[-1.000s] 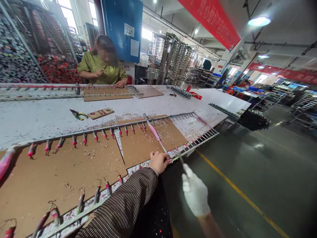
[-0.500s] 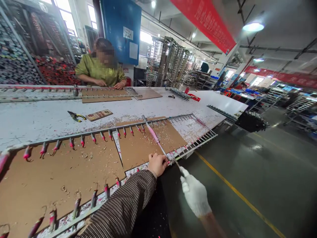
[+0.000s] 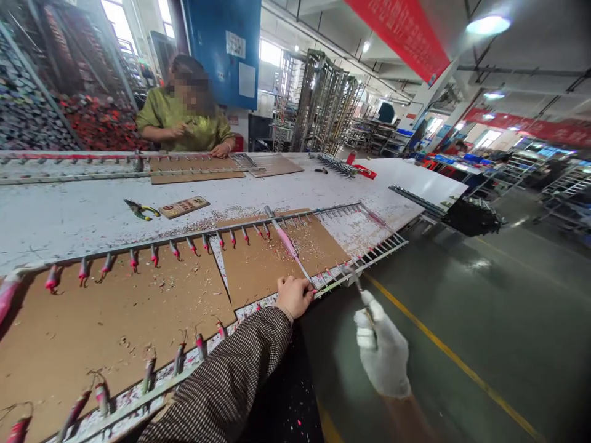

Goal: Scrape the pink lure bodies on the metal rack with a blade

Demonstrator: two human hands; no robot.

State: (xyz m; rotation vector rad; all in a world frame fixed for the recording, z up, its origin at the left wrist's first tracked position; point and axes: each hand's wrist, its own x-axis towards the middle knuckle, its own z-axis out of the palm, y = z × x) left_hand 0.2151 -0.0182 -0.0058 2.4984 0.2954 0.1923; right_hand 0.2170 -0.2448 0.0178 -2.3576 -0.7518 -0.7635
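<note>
My left hand (image 3: pixel 294 296), bare below a checked sleeve, is closed at the near rail of a long metal rack (image 3: pixel 383 251). Its fingertips press where a pink-coated crossbar (image 3: pixel 287 241) meets that rail; a bit of pink shows at them. In a white glove, my right hand (image 3: pixel 383 351) is closed around a slim tool (image 3: pixel 360 286) whose far end is blurred, so its kind is unclear. That end is raised near the rail, right of my left hand. Short pegs with pink and grey coating and small hooks (image 3: pixel 154 255) line both rails.
Brown boards (image 3: pixel 184 320) under the rack carry scattered flakes. Pliers (image 3: pixel 141 210) and a small printed plaque (image 3: pixel 183 207) lie on the white table (image 3: pixel 92 215). Across it a co-worker (image 3: pixel 184 117) sits at another rack. Right of the table edge is grey floor (image 3: pixel 462 320) with a yellow line.
My right hand has moved right with the tool, whose end has come away from the spot by my left fingers. My left hand stays in place. The co-worker has raised one hand.
</note>
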